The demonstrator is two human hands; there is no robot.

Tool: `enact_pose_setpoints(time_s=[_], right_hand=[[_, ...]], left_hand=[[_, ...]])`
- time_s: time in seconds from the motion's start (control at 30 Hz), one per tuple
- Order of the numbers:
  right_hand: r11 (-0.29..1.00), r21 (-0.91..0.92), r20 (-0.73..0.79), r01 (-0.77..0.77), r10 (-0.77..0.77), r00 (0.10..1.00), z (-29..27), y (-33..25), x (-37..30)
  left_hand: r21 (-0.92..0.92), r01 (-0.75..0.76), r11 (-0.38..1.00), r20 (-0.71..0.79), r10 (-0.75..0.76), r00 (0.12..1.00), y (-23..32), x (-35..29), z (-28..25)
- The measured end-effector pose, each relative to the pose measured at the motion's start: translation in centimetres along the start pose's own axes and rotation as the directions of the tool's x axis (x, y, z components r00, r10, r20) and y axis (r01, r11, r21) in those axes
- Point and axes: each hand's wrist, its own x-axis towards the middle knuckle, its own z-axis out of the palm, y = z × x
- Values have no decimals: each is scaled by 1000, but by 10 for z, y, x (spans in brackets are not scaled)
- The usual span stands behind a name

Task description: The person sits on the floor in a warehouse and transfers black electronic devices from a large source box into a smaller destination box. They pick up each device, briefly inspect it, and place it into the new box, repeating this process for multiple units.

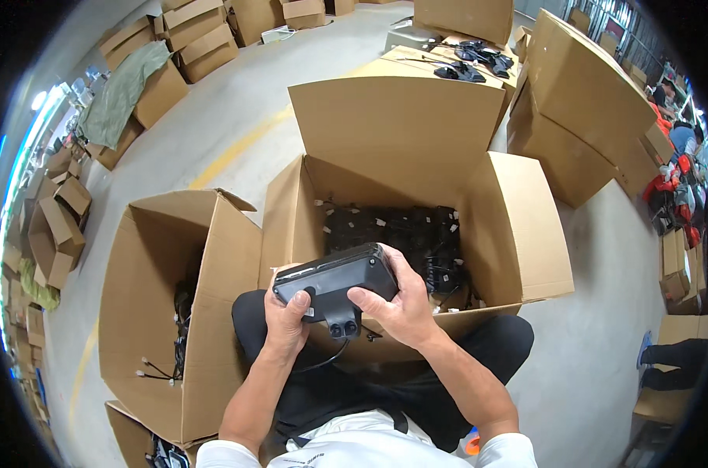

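Note:
Between my hands is a black plastic housing (342, 281), a wide box with a short two-holed bracket and a thin black cable hanging from it. Its back, with small screws, faces me. My left hand (289, 316) grips the left end, thumb on the near face. My right hand (401, 304) wraps the right end, its thumb pressed near the bracket. Beneath and beyond the housing stands an open cardboard box (397, 117), with several black parts (393, 226) and small white connectors inside. The housing hides part of the box's near left side.
At my left, a second open cardboard box (147, 327) holds black cables (184, 320). More black parts (479, 58) lie on a surface beyond. Large cartons (580, 101) stand at the right. People (685, 140) are at the far right. A yellow line (237, 152) crosses the floor.

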Motion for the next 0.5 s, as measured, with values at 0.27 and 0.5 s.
enact_pose_setpoints(time_s=[0.27, 0.5], right_hand=[[998, -57, 108, -20, 26, 994, -8, 1, -3], [997, -30, 169, 75, -69, 983, -10, 8, -2]], left_hand=[[73, -57, 996, 46, 54, 997, -6, -1, -17], [89, -157, 984, 112, 146, 983, -7, -4, -23]])
